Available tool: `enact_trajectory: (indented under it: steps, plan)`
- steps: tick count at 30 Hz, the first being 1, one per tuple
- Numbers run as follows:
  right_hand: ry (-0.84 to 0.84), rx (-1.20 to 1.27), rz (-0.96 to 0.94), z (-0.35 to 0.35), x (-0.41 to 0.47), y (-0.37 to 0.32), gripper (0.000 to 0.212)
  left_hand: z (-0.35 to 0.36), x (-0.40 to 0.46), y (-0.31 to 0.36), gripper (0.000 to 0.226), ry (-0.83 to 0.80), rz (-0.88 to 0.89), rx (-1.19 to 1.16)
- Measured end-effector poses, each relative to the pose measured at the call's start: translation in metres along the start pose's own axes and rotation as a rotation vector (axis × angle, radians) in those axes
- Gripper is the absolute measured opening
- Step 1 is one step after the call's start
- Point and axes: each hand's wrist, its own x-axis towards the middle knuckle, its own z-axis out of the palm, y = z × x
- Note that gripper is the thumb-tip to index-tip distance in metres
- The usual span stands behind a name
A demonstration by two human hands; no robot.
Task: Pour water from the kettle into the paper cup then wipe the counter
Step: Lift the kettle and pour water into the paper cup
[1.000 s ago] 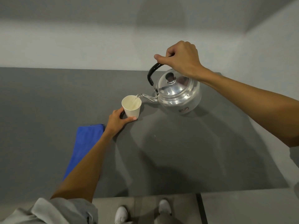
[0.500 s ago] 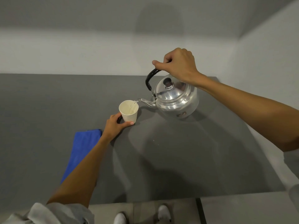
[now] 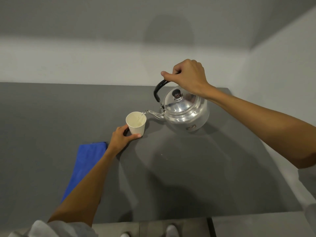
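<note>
Head view: right hand [image 3: 189, 77] fisted round the kettle [image 3: 185, 112] handle, spout over the cup [image 3: 136, 123] mid-counter [image 3: 205, 177]; left hand [image 3: 121, 138] fingers pinch the cup base. Cloth [image 3: 85, 166] lies lengthwise toward the near-left edge, right beside that left arm.

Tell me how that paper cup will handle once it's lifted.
The paper cup looks thin-walled, so it probably dents if squeezed. With water from the kettle inside, it may slosh. The left hand steadying its base suggests it tips easily.

blue cloth [image 3: 85, 161] partly under forearm
</note>
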Motion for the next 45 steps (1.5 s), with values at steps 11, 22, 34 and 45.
enact_trajectory:
  steps: [11, 22, 34, 45]
  plan:
    - [0.006, 0.016, -0.023, 0.001, 0.000, 0.000, 0.058, 0.000, 0.000, -0.002, 0.063, 0.016, 0.004, 0.005]
    - [0.016, 0.009, -0.038, -0.004, 0.001, -0.002, 0.057, -0.001, -0.002, 0.000, 0.061, 0.014, 0.010, 0.002]
    - [0.030, 0.009, -0.048, -0.009, 0.004, -0.002, 0.057, 0.000, 0.000, -0.002, 0.064, 0.021, -0.007, 0.005]
    - [0.029, -0.006, -0.054, -0.012, 0.005, -0.006, 0.056, 0.000, -0.002, 0.002, 0.061, 0.028, 0.010, 0.009]
